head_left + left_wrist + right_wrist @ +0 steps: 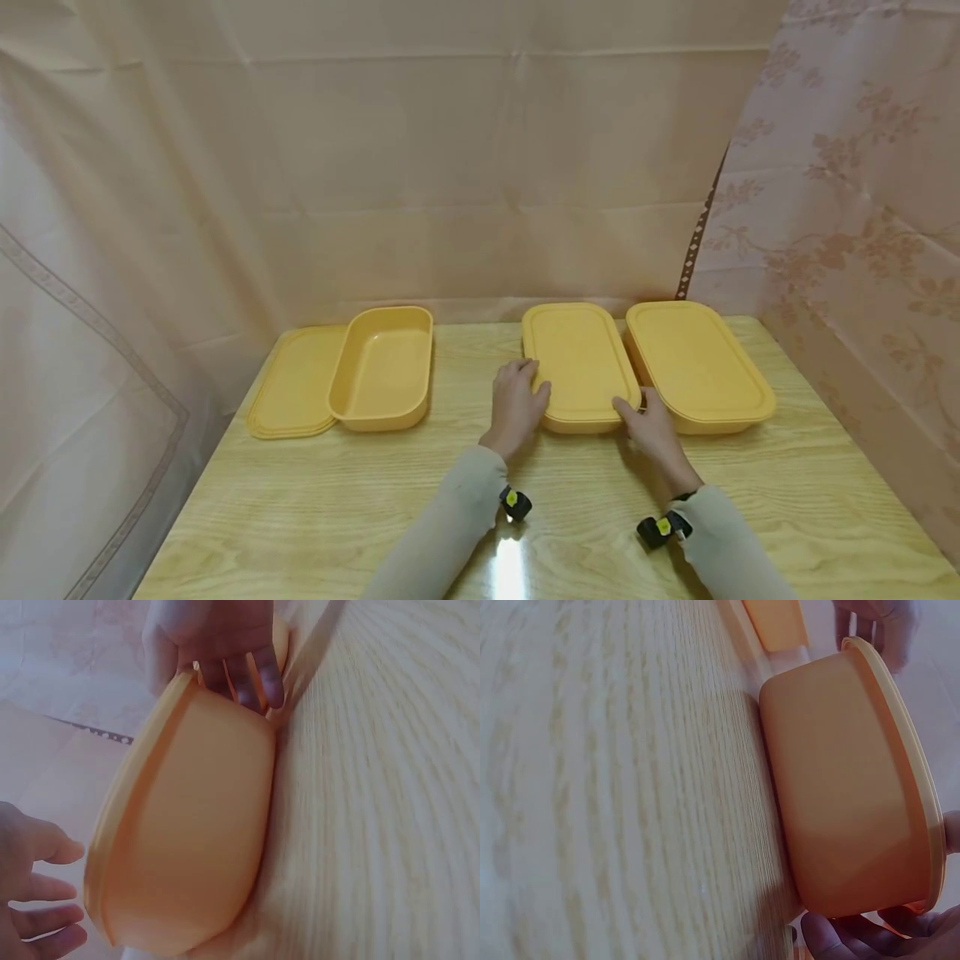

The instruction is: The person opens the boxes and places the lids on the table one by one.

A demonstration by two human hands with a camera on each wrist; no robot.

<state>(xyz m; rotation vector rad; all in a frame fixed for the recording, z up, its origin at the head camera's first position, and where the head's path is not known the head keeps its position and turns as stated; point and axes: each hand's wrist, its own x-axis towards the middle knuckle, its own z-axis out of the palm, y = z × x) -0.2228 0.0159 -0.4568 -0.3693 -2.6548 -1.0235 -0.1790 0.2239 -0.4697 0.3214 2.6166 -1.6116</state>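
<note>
A yellow lidded food container point(581, 360) stands on the table between my hands, its lid seated on top. My right hand point(654, 429) holds its front right corner, thumb over the lid's edge and fingers point(855, 937) down along the side wall. At the left edge, my left hand point(517, 404) has its fingers parted and loosely bent; in the left wrist view those fingers point(52, 889) show beside the lid rim. The smooth wall of the container point(195, 817) fills the middle of that view.
Close on the right sits a second lidded yellow container point(701, 362). Farther left, an open yellow container point(386, 367) overlaps a loose yellow lid point(296, 387) on the wooden table point(300, 517). A beige curtain point(420, 167) hangs behind.
</note>
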